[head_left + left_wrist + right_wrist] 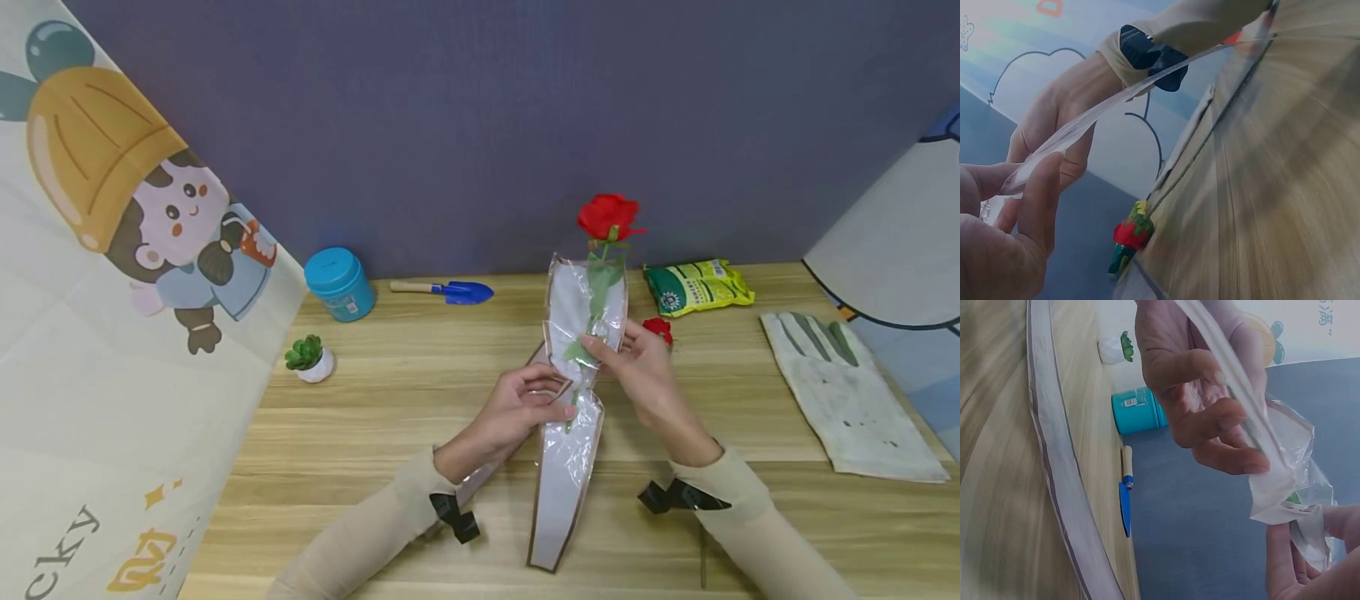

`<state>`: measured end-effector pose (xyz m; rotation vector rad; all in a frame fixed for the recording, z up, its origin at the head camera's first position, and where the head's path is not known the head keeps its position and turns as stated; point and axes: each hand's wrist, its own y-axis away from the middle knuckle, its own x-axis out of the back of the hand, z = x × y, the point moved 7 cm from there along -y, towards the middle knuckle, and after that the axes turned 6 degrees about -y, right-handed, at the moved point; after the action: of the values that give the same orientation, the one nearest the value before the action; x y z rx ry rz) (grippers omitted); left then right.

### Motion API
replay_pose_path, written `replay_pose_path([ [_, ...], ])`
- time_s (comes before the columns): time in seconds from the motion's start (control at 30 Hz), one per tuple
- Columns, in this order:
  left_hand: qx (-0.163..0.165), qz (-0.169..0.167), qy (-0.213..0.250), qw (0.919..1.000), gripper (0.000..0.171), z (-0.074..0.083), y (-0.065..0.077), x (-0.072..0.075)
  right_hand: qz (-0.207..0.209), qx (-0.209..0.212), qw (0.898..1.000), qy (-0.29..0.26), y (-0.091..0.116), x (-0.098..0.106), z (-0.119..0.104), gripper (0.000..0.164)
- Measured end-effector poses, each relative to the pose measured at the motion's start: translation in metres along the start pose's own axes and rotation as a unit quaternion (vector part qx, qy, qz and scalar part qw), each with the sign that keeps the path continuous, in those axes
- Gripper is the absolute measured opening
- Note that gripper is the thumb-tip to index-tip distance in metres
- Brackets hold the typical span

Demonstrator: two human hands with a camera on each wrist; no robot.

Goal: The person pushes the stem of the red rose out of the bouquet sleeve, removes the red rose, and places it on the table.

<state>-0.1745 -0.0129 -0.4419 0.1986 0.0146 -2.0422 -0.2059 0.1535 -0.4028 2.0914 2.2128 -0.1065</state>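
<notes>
A red artificial-looking rose [609, 218] stands upright out of a white, clear-fronted flower sleeve [567, 483] with brown edging. Its green leaves and stem show through the film. My right hand [647, 379] pinches the sleeve around the stem, thumb in front, just below the widened top. Lower and to the left, my left hand [517, 408] pinches the sleeve's side edge near the stem's end. The right wrist view shows the left hand's curled fingers [1235, 422] along the folded film. Another brown-edged sleeve [480, 479] lies on the table, partly under the left forearm.
A second red rose [657, 329] lies behind the right hand. Along the wall are a blue jar [339, 283], a trowel [467, 292] and a yellow-green packet [701, 287]. A potted succulent [309, 358] stands left; a stained work glove [851, 400] lies right on the wooden table [360, 417].
</notes>
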Motion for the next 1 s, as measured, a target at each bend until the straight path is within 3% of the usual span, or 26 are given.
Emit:
replay_pose_path([
  [0.17, -0.01, -0.009, -0.01, 0.9999, 0.052, -0.001, -0.001, -0.001, 0.004, 0.008, 1.0, -0.025, -0.001, 0.001, 0.001, 0.047],
  [0.4, -0.033, -0.064, -0.053, 0.996, 0.056, -0.001, -0.001, -0.008, 0.028, 0.018, 0.997, -0.07, -0.005, 0.012, -0.001, 0.03],
  [0.63, -0.015, -0.107, -0.056, 0.9926, 0.066, -0.007, 0.002, -0.016, 0.062, 0.037, 0.989, -0.132, -0.011, 0.032, -0.014, 0.033],
  [0.8, -0.018, -0.091, -0.068, 0.9933, 0.069, -0.004, 0.003, -0.016, 0.052, 0.034, 0.988, -0.14, -0.011, 0.033, -0.016, 0.035],
  [1.0, -0.047, -0.025, -0.066, 0.9964, 0.077, 0.01, 0.001, -0.005, 0.052, 0.036, 0.99, -0.127, -0.01, 0.029, -0.015, 0.029],
])
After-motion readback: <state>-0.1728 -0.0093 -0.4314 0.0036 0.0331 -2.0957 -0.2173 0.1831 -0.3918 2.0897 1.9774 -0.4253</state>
